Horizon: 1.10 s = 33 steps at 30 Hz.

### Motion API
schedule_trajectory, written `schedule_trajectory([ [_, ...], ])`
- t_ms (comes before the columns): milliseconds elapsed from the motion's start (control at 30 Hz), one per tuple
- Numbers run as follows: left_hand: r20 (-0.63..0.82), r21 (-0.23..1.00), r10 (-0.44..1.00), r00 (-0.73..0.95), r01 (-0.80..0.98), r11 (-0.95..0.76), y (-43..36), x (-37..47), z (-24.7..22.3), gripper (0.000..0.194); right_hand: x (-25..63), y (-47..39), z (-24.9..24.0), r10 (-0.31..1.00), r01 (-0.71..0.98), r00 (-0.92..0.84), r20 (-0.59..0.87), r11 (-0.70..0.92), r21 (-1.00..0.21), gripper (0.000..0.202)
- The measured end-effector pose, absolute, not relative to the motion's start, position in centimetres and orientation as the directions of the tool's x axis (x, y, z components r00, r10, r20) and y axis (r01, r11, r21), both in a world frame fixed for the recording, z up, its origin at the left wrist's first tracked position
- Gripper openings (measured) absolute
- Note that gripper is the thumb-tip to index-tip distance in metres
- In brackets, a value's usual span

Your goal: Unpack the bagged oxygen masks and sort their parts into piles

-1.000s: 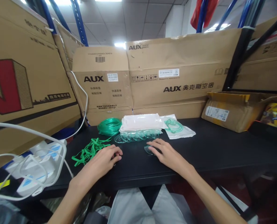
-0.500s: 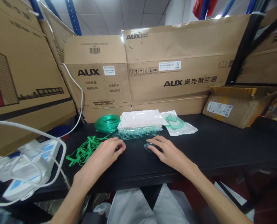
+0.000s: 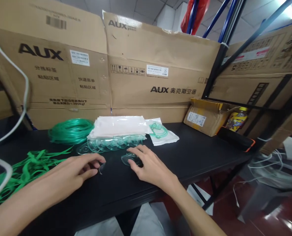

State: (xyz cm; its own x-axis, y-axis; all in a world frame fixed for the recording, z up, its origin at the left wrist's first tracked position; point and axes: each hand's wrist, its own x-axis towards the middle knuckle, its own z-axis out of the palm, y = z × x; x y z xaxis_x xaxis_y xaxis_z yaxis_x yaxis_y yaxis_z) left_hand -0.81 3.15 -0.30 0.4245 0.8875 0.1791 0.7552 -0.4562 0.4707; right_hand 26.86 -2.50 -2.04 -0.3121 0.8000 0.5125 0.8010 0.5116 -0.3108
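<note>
My right hand [image 3: 148, 165] is curved over a clear greenish plastic mask [image 3: 126, 159] on the black table, thumb on its near side and fingers on its far side. My left hand [image 3: 88, 165] is closed in a pinch a little to the left, and a small thin shiny piece [image 3: 101, 168] pokes out below the fingertips; its kind is too small to make out. Behind the hands lies a row of overlapping clear green masks [image 3: 116, 143] in front of a stack of white plastic packets [image 3: 120, 126]. Another clear mask piece [image 3: 84, 149] lies at the row's left end.
Loose green elastic straps [image 3: 34, 167] lie left of my left hand, below a coil of green tubing [image 3: 71, 130]. A white bag with thin green tubing [image 3: 162, 132] is right of the packets. An open cardboard box [image 3: 202, 119] stands farther right. Large cartons [image 3: 158, 49] wall the back.
My view has turned right, so the table's things sit farther left. A thin shiny piece now shows at my left fingertips. My right hand stays at the mask.
</note>
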Motion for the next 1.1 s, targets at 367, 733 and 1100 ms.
schedule_trajectory([
  [367, 0.216, 0.39, 0.748, 0.628, 0.647, -0.655, 1.1, 0.7, 1.2, 0.022, 27.6, -2.0, -2.7, 0.802, 0.687, -0.354, 0.481, 0.572, -0.448, 0.032],
  [733, 0.368, 0.343, 0.647, 0.668, 0.549, -0.762, -0.2, 2.9, 1.0, 0.013, 27.3, -1.9, -2.6, 0.826, 0.679, -0.353, 0.44, 0.55, -0.487, 0.03],
  [1100, 0.384, 0.293, 0.661, 0.645, 0.594, -0.75, -0.9, 3.9, 0.5, 0.02, 27.1, -2.1, -2.5, 0.839, 0.662, -0.376, 0.393, 0.54, -0.52, 0.033],
])
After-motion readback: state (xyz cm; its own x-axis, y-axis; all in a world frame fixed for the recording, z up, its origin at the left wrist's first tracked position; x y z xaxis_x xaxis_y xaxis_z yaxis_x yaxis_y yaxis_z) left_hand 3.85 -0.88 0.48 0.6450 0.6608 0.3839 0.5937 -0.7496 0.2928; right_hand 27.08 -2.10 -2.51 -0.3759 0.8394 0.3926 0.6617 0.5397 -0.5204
